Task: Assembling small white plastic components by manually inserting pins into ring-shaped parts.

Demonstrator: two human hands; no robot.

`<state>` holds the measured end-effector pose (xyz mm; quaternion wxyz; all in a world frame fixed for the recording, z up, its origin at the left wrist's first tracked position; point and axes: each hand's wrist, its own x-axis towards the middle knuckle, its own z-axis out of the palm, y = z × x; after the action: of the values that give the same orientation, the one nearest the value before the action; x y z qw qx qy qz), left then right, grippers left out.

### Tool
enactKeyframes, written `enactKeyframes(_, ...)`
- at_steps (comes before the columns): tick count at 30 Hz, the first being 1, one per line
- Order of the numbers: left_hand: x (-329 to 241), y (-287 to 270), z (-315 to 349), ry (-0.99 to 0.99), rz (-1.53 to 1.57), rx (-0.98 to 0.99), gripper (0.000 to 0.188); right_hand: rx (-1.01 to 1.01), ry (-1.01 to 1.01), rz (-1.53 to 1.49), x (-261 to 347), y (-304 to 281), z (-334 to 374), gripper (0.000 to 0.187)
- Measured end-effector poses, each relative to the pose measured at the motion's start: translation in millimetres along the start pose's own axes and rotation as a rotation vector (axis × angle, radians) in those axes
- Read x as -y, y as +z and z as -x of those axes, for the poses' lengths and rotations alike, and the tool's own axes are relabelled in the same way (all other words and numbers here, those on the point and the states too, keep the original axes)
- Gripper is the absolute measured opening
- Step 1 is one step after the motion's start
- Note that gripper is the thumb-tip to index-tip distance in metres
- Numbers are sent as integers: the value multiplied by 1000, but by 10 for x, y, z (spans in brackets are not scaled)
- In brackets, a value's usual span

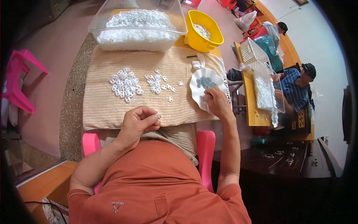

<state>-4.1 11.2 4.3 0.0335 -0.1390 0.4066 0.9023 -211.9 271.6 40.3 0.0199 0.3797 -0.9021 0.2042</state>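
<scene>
My left hand (138, 124) is closed in front of my belly, its thumb and forefinger pinching a small white plastic piece (159, 116). Over a white wavy-rimmed dish (197, 98) my right hand (219, 103) has its fingertips pressed together, and what they hold, if anything, is hidden. A heap of tiny grey-blue parts (205, 82) lies in that dish, just beyond my right fingertips. On the striped towel (108, 110) lie a larger pile of white oval two-holed pieces (126, 84) and a smaller, looser group (156, 81) to its right.
A clear bin (138, 39) full of white pieces stands at the far edge, beside a yellow tub (192, 31) with pale parts. Pink chair arms (206, 149) flank me. At right, a person in a striped shirt (294, 89) sits by another bin (264, 91). A pink stool (20, 82) stands left.
</scene>
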Motion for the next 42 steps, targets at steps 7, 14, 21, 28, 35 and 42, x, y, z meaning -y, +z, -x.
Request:
enactKeyframes(7, 7, 6, -3, -12, -7, -7, 10, -29, 184, -208, -56, 74, 57, 11)
enactKeyframes(14, 13, -1, 2, 14, -3, 5, 9, -91, 274, -431, -10, 67, 74, 12)
enactKeyframes(21, 13, 4, -3, -4, 2, -17, 9, -218, 289, -852, 213, 131, 99, 14)
enactKeyframes(28, 0, 14, -5, -34, 32, 1, 10, 2, 161, -1107, 858, 409, 165, 10)
enactKeyframes(35, -29, 6, 23, -68, 98, 40, 11, 141, 136, -1256, 1239, 738, 251, 7)
enactKeyframes(42, -38, 24, 30, -99, 74, 22, 11, 146, 129, -1310, 1227, 771, 274, 9)
